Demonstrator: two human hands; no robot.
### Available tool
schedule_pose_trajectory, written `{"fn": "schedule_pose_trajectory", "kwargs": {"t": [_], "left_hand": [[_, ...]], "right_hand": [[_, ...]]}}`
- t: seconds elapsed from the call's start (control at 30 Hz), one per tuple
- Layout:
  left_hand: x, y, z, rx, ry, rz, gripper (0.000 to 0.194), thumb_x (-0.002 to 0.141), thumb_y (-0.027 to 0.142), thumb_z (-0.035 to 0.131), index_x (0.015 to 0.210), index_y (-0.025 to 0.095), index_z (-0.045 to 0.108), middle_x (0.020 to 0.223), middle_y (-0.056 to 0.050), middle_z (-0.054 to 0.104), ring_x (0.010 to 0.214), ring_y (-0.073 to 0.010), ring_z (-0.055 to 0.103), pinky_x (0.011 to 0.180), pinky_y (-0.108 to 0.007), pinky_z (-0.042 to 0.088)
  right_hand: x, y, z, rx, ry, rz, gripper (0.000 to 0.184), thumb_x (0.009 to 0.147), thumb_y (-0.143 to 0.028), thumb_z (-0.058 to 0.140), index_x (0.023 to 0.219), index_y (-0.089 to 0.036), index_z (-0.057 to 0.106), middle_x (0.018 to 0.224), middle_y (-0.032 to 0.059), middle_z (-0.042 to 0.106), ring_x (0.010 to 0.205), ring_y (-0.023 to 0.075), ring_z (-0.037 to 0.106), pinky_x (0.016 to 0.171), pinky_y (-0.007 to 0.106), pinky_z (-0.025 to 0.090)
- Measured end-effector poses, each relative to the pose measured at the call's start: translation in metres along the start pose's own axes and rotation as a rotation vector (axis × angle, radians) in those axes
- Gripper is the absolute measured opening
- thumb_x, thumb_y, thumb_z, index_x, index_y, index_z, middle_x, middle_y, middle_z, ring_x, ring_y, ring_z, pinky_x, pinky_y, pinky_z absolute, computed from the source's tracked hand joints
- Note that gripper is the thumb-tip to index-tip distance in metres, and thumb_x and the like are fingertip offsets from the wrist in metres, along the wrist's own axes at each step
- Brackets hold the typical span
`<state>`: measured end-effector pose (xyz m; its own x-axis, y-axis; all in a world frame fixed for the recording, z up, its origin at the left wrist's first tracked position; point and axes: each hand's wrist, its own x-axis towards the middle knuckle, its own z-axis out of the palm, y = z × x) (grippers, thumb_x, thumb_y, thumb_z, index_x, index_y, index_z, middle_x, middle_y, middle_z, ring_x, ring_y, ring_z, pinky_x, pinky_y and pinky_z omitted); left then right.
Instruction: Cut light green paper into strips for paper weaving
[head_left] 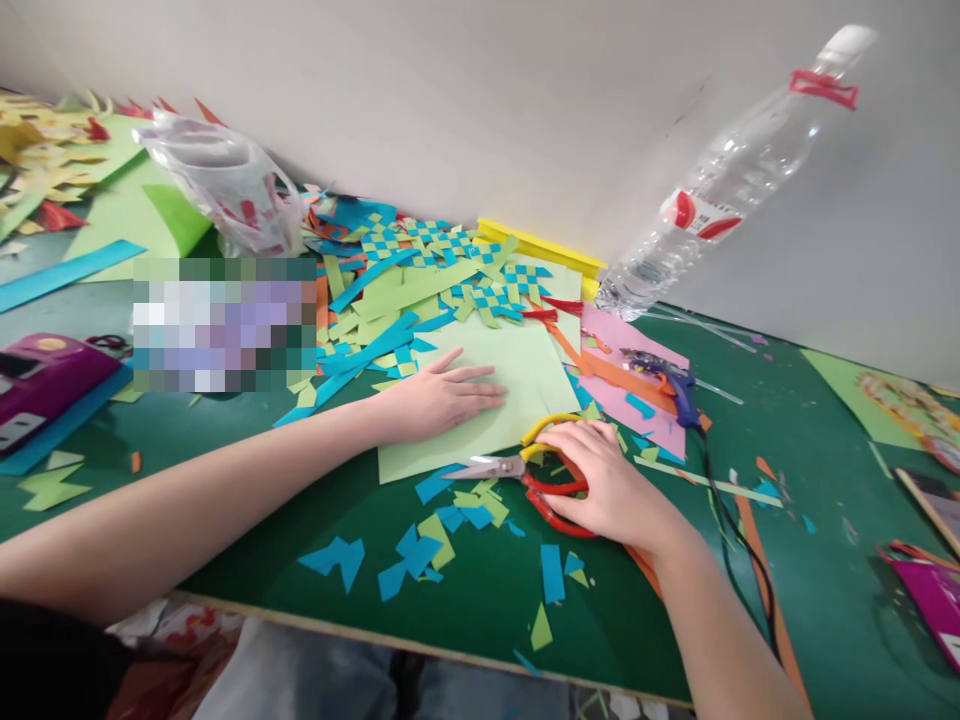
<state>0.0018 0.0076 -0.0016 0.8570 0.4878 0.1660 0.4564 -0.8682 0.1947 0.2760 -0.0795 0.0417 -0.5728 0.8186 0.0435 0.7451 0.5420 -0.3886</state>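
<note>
Red-and-yellow-handled scissors [517, 467] lie clasped in your right hand [613, 482], at the near edge of the pale green paper [529, 365]; your left hand [442, 400], apart, rests flat there. Loose offcuts [424, 553] by the blades could snag between them. Tips point left, long axis roughly along the green table's [465, 627] front edge.

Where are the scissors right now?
In the head view, the scissors are a little right of and below the middle, in the right hand, by the near edge of the pale green sheet.

Black sleeve [56, 660], bare forearms [225, 510], ringless hands [442, 402]
</note>
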Motion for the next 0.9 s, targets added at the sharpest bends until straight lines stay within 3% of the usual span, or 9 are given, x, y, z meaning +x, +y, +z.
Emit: {"fn": "schedule_pose_trajectory", "kwargs": {"t": [0.13, 0.3, 0.43, 0.63, 0.9], "left_hand": [[0.0, 0.003, -0.002, 0.028, 0.041, 0.006, 0.039, 0.1, 0.024, 0.034, 0.136, 0.029, 0.049, 0.143, 0.0, 0.051, 0.142, -0.018, 0.031, 0.121, -0.046, 0.001], [0.002, 0.01, -0.006, 0.134, 0.121, 0.037, 0.034, 0.101, 0.02, 0.033, 0.121, 0.02, 0.06, 0.123, -0.006, 0.065, 0.132, -0.0184, 0.046, 0.121, -0.046, 0.011], [0.0, 0.006, -0.008, 0.095, 0.147, 0.059, 0.031, 0.099, 0.021, 0.037, 0.112, 0.019, 0.065, 0.119, -0.006, 0.068, 0.125, -0.0185, 0.053, 0.121, -0.045, 0.016], [-0.007, -0.001, -0.003, -0.074, 0.115, 0.032, 0.034, 0.098, 0.03, 0.043, 0.128, 0.025, 0.058, 0.135, -0.004, 0.059, 0.135, -0.0181, 0.043, 0.122, -0.044, 0.011], [-0.004, 0.004, 0.003, -0.056, 0.04, 0.003, 0.041, 0.101, 0.028, 0.033, 0.141, 0.027, 0.045, 0.146, 0.0, 0.047, 0.141, -0.0157, 0.033, 0.122, -0.041, 0.002]], "right_hand": [[-0.001, 0.001, -0.002, 0.003, -0.003, 0.005, 0.043, 0.078, -0.03, 0.068, 0.118, -0.026, 0.052, 0.117, 0.0079, 0.061, 0.112, 0.0282, 0.053, 0.1, 0.048, 0.038], [-0.002, 0.003, -0.002, 0.003, -0.016, 0.015, 0.044, 0.076, -0.027, 0.068, 0.117, -0.026, 0.052, 0.118, 0.0079, 0.061, 0.112, 0.0281, 0.053, 0.1, 0.048, 0.037], [-0.003, 0.007, -0.005, -0.015, -0.023, 0.038, 0.043, 0.076, -0.025, 0.066, 0.116, -0.026, 0.051, 0.118, 0.0075, 0.06, 0.112, 0.0277, 0.053, 0.1, 0.048, 0.038], [-0.004, 0.009, -0.008, -0.033, -0.016, 0.054, 0.04, 0.077, -0.029, 0.064, 0.115, -0.027, 0.052, 0.119, 0.0081, 0.06, 0.113, 0.0288, 0.054, 0.097, 0.048, 0.04], [0.0, 0.004, 0.0, 0.001, -0.007, 0.041, 0.039, 0.08, -0.029, 0.065, 0.116, -0.026, 0.049, 0.119, 0.0079, 0.059, 0.113, 0.0271, 0.054, 0.102, 0.048, 0.034]]}}
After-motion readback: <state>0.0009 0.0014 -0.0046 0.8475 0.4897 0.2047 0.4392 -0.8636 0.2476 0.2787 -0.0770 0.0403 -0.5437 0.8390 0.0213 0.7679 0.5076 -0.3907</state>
